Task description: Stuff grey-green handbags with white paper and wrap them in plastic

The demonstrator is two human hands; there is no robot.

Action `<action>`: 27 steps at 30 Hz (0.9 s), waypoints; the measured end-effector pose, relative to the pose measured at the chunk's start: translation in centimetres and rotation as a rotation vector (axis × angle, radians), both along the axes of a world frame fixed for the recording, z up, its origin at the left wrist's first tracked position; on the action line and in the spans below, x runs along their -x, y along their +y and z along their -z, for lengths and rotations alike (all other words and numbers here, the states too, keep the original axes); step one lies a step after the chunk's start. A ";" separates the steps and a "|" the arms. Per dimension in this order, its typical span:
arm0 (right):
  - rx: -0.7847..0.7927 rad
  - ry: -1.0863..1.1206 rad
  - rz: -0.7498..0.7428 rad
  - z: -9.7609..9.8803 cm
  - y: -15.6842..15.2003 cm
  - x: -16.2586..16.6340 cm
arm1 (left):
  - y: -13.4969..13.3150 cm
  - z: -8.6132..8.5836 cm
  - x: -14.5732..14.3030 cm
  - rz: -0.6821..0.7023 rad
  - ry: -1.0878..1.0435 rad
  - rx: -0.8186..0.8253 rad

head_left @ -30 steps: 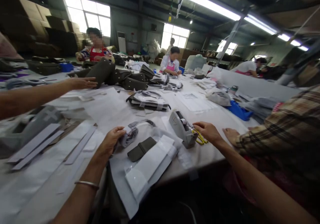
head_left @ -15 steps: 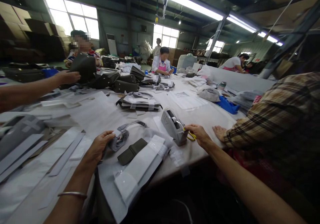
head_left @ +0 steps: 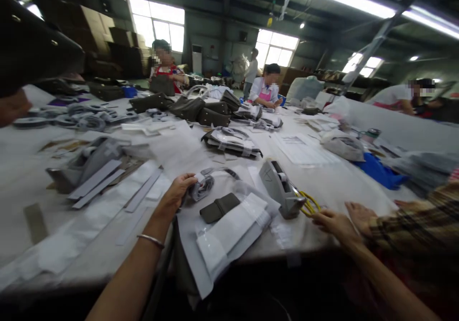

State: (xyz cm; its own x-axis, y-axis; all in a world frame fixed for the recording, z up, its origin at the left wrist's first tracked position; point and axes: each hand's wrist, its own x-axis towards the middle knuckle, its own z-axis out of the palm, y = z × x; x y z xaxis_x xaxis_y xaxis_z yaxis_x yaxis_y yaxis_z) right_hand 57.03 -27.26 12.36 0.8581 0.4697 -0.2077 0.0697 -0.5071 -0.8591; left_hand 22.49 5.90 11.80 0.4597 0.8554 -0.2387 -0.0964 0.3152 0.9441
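My left hand is closed on a coiled strap wrapped in a pale covering; the strap's loop trails to the right. Below lies an open bag piece with a grey lining, holding a dark olive folded flap and a white wrapped packet. My right hand has its fingertips pinched at the end of yellow-handled scissors. Their blades are partly hidden beside a grey tape dispenser.
Another dispenser and grey card strips lie left. Olive bags and a wrapped bag are farther back. A co-worker's hand rests beside my right hand; another person's hand is at far left.
The view has turned left. My right hand has drawn away from the dispenser to the right, and more of the scissors' handles shows. My left hand still holds the strap.
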 end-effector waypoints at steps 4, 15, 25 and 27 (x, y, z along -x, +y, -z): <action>-0.132 0.023 -0.080 -1.5 1.4 2.1 | 0.7 1.3 0.2 0.039 -0.055 0.008; -0.384 0.417 -0.553 -4.1 21.5 22.4 | -0.1 2.1 0.2 0.037 -0.085 -0.150; -0.241 0.397 -0.468 -0.8 25.0 22.1 | -0.5 2.0 0.3 -0.041 0.018 -0.361; -0.208 0.361 -0.532 -0.6 25.2 21.7 | -0.4 2.1 0.4 -0.039 -0.022 -0.326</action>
State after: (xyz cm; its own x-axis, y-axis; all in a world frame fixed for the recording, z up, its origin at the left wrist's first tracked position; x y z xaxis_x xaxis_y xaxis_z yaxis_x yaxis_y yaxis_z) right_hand 35.30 -2.06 12.98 0.3923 0.8705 -0.2971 -0.0456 -0.3043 -0.9515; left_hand 22.10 5.46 9.73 0.4270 0.9022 0.0606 -0.1243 -0.0078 0.9922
